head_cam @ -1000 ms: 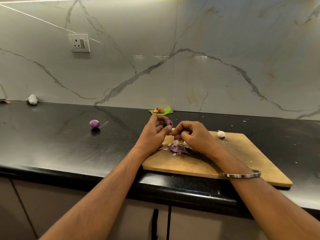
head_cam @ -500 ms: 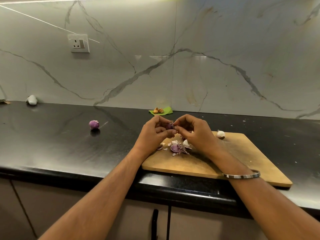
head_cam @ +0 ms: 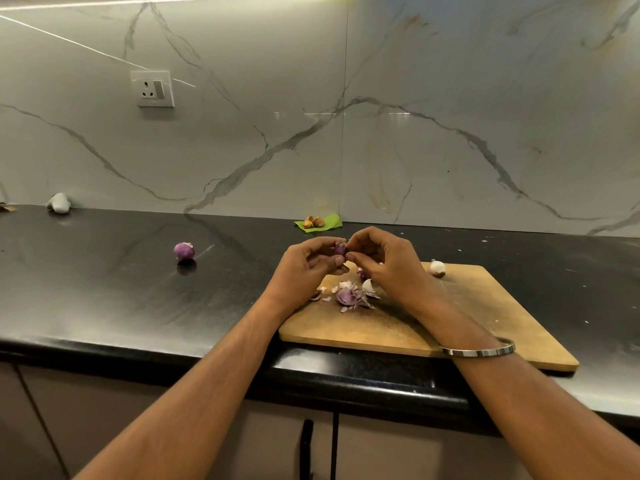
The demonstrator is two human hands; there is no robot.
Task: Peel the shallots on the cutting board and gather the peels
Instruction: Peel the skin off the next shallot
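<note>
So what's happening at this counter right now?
A person is peeling shallots by hand. The left hand holds a small purple shallot above the wooden cutting board, while the right hand pinches at its top to pull skin off. A pile of peels lies on the board under the hands. Another purple shallot sits apart on the black counter, to the left.

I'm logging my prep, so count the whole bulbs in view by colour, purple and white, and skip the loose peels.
Purple: 2, the shallot in my hands and the shallot on the counter.
White: 1, the white bulb at the cutting board's far edge.
Total: 3.
</note>
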